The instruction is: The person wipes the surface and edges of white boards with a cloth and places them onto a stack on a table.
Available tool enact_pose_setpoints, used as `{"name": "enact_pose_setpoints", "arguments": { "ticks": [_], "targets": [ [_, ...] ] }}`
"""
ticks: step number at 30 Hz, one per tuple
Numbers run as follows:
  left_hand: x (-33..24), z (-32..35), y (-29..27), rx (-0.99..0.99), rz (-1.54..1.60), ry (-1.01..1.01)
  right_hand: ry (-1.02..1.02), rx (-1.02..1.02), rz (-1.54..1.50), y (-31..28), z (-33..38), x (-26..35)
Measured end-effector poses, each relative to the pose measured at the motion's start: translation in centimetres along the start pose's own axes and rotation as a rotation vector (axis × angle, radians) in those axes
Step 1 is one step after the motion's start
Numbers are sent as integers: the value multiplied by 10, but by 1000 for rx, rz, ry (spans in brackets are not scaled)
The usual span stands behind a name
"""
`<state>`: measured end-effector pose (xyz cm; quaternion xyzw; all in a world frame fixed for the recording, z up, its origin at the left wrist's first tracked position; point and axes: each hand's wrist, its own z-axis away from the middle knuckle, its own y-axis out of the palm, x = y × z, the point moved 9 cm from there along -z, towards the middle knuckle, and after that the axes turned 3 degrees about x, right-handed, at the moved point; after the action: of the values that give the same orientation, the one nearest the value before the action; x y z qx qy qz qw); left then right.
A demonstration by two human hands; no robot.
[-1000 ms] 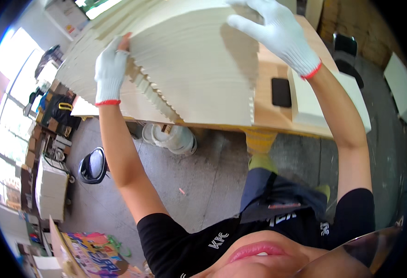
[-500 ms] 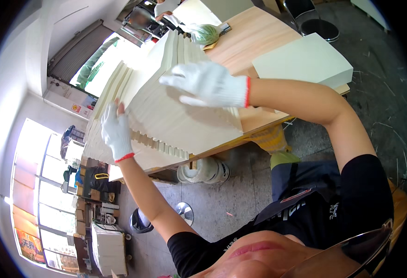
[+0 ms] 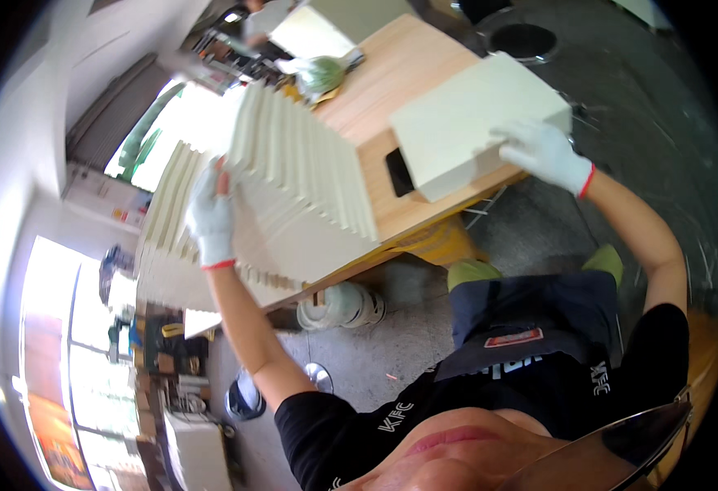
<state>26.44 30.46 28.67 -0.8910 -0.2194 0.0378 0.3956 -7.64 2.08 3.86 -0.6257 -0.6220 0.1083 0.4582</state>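
My left hand (image 3: 211, 217), in a white knit glove with a red cuff, rests against the left edge of a tall stepped stack of cream-white sheets (image 3: 293, 155). Its fingers stretch upward, and bare fingertips show at the thumb side. A second stepped pile of similar sheets (image 3: 162, 204) lies just beyond it on the left. My right hand (image 3: 547, 155), gloved the same way, has its fingers extended at the near right edge of a squared white stack (image 3: 477, 114). Both hands are slightly blurred; neither visibly grips anything.
The wooden worktable (image 3: 412, 61) carries the stacks. A black phone-like slab (image 3: 399, 172) lies between them. Farther back are a green melon in a plastic bag (image 3: 320, 75) and another person (image 3: 265, 23). White buckets (image 3: 342, 307) stand beneath; a black stool (image 3: 522, 41) is far right.
My right hand has moved right, from above the stepped stack to the squared stack. The stepped sheets now stand more fanned out. My left hand stays near the left edge; the view has shifted.
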Motion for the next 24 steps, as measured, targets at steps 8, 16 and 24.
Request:
{"name": "enact_pose_setpoints", "arguments": {
  "ticks": [8, 16, 24],
  "targets": [
    [-156, 8, 59, -351, 724, 364, 744, -344, -25, -83, 85, -219],
    [-409, -18, 290, 392, 551, 566, 565, -38, 187, -48, 35, -173],
    [-432, -20, 355, 528, 1002, 536, 351, -115, 159, -55, -16, -171]
  ]
}}
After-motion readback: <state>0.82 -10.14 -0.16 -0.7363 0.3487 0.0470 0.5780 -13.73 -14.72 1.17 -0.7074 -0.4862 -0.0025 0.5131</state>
